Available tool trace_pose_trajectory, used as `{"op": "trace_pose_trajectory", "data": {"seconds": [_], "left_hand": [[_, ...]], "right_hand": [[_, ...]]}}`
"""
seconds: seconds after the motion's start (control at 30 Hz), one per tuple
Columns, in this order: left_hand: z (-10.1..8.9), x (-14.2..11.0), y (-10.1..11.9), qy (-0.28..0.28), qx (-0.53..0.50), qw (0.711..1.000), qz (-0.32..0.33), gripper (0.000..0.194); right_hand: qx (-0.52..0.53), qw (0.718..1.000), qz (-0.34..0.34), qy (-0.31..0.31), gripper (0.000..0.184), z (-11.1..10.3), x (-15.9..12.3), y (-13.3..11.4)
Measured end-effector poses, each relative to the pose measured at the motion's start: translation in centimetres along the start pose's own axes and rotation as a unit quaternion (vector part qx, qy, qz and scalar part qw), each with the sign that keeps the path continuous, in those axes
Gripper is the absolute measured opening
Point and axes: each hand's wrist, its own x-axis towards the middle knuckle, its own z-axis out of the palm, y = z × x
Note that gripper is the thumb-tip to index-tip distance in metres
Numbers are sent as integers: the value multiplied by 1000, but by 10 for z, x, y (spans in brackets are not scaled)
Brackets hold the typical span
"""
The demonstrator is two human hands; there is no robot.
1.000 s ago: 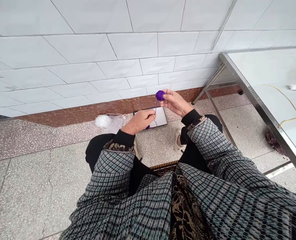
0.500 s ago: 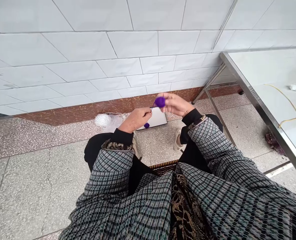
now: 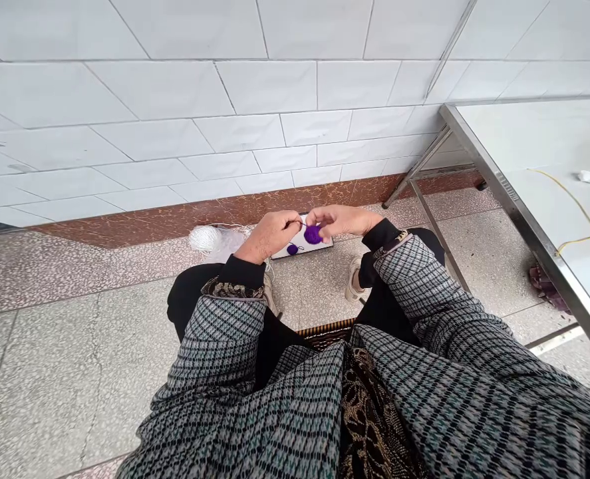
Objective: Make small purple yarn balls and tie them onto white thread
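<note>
My right hand (image 3: 338, 221) has its fingers closed round a ball of purple yarn (image 3: 313, 234). A dark purple strand runs from that ball to my left hand (image 3: 275, 233), whose thumb and forefinger pinch it. Both hands are held close together over a shallow white box (image 3: 319, 253) with a dark rim. In the box, below my left hand, lies a second, smaller purple yarn ball (image 3: 292, 249) with a small loop of yarn beside it. My hands hide much of the box.
A white yarn ball (image 3: 205, 238) sits with clear plastic (image 3: 227, 246) on the floor to the left. A metal-framed table (image 3: 511, 189) with a yellow cord (image 3: 571, 199) stands at the right. Ahead rises a white tiled wall (image 3: 265, 90). Dark crumpled cloth (image 3: 547, 286) lies beneath the table.
My right hand has come down with the yarn ball, nearer my left hand. My left hand has shifted slightly left, uncovering the smaller ball in the box.
</note>
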Motion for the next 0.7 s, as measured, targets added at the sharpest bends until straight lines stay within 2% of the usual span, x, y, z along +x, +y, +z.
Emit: {"op": "trace_pose_trajectory", "data": {"seconds": [0.1, 0.17, 0.23, 0.33, 0.37, 0.4, 0.43, 0.5, 0.57, 0.63, 0.7], "left_hand": [[7, 2, -1, -15, -7, 1000, -3, 22], [15, 3, 1, -40, -19, 999, 21, 23], [21, 4, 2, -63, -28, 996, 49, 25], [22, 5, 2, -61, -28, 996, 64, 23], [20, 5, 1, -50, -24, 997, 61, 22], [17, 5, 0, -38, -19, 997, 57, 20], [13, 5, -2, -29, -14, 998, 51, 20], [6, 4, -4, -14, -11, 999, 42, 20], [3, 3, -6, -2, -16, 999, 32, 21], [5, 3, -7, 1, -23, 999, 27, 21], [12, 4, -6, -19, -23, 999, 29, 22]], "right_hand": [[135, 984, -93, 64, 33, -6, 2, 2], [167, 971, -116, 127, 34, -7, 8, 5], [127, 969, -92, 189, 28, -5, 15, 8], [-54, 967, -5, 249, 25, 1, 19, 10], [-122, 965, 17, 230, 28, 3, 18, 9], [-165, 970, 47, 173, 29, 4, 16, 7], [-176, 976, 73, 101, 28, 4, 13, 6], [-110, 992, 64, 19, 27, 2, 6, 2], [19, 999, 0, 36, 29, -1, 0, 0], [135, 984, -65, 97, 33, -3, -2, -1], [204, 964, -91, 141, 37, -2, -1, -1]]}}
